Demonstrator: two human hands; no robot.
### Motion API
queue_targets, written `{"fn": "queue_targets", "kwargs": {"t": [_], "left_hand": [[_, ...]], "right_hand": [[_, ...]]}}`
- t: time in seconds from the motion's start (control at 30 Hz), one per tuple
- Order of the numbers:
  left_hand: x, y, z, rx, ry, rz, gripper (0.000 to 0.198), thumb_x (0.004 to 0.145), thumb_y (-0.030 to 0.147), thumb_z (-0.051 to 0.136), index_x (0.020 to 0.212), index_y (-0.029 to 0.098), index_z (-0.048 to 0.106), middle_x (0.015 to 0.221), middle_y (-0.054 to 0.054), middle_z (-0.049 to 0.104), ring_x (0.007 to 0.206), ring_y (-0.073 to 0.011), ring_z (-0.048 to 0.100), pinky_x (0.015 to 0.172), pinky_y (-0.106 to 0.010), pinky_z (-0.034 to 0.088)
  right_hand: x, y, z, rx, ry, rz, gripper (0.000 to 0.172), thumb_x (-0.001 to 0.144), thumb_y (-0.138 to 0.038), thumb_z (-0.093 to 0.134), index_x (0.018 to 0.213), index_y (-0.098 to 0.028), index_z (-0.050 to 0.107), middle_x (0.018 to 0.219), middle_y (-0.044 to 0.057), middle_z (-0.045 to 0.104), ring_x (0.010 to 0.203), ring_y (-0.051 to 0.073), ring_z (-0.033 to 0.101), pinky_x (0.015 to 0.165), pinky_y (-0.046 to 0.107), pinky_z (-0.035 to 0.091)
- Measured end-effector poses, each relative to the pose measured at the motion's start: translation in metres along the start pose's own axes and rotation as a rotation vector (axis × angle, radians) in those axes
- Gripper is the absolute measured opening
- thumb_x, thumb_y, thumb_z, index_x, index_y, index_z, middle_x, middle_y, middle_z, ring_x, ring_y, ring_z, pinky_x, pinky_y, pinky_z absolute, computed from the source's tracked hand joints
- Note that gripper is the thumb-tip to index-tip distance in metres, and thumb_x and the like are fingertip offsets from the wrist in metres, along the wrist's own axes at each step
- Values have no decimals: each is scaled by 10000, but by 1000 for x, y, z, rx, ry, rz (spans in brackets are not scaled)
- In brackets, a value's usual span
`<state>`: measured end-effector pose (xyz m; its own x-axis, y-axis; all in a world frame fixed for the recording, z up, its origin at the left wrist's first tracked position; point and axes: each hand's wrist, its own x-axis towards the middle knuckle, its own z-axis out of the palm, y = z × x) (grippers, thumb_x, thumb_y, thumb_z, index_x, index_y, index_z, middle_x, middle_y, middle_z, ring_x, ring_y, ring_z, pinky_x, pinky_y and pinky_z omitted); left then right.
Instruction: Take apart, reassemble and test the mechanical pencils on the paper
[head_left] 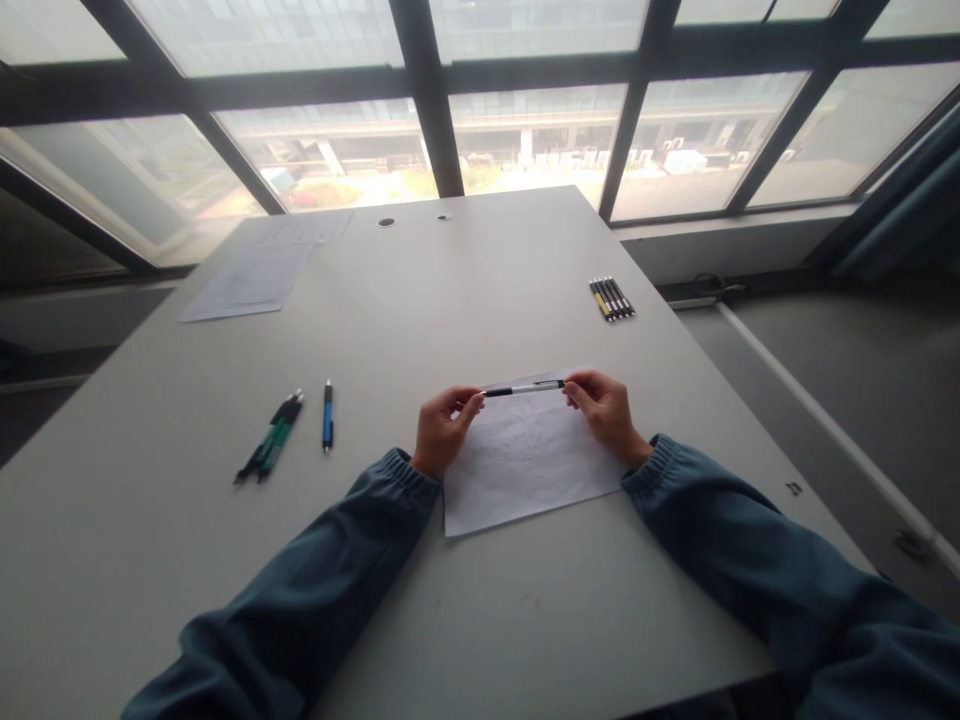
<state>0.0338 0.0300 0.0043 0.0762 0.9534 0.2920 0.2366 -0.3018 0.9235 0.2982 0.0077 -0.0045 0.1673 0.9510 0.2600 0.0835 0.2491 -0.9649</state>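
Observation:
A pen [523,389] with a pale barrel and black ends is stretched level between my two hands. My left hand [442,425] pinches its left tip between thumb and fingers. At the other end, my right hand [606,412] pinches the black end with the clip. Beneath the hands lies a sheet of paper [525,470] with faint scribbles on it. To the left, a blue pen [328,415] rests alone on the table. Farther left are a few green pens [274,435] lying together.
Several pens [612,298] lie in a neat row near the table's right edge, one of them yellow. More papers [251,270] are spread at the far left of the white table [450,290]. A small dark piece [793,489] lies by the right edge. Windows [532,140] stand behind.

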Motion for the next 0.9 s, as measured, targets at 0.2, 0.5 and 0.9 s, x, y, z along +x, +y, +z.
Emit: {"fn": "queue_targets", "kwargs": {"t": [0.2,0.5,0.9], "left_hand": [[0,0,0,1,-9,0,278,852,424,735,918,154,754,785,-59,751,713,-167,716,680,-267,570],[0,2,0,1,-12,-7,278,856,420,731,910,147,749,770,-52,743,701,-155,701,673,-253,553],[0,3,-1,3,-25,-2,267,866,414,720,882,149,741,748,-43,731,689,-144,687,669,-243,536]], "right_hand": [[0,-1,0,0,-1,-2,241,853,-422,728,869,-183,711,691,13,666,603,135,596,583,275,501],[0,2,0,1,2,-11,242,857,-423,729,862,-182,711,685,12,669,598,131,597,581,266,495],[0,1,0,-12,8,-16,233,868,-413,723,862,-181,711,690,15,668,597,133,596,582,270,493]]}}
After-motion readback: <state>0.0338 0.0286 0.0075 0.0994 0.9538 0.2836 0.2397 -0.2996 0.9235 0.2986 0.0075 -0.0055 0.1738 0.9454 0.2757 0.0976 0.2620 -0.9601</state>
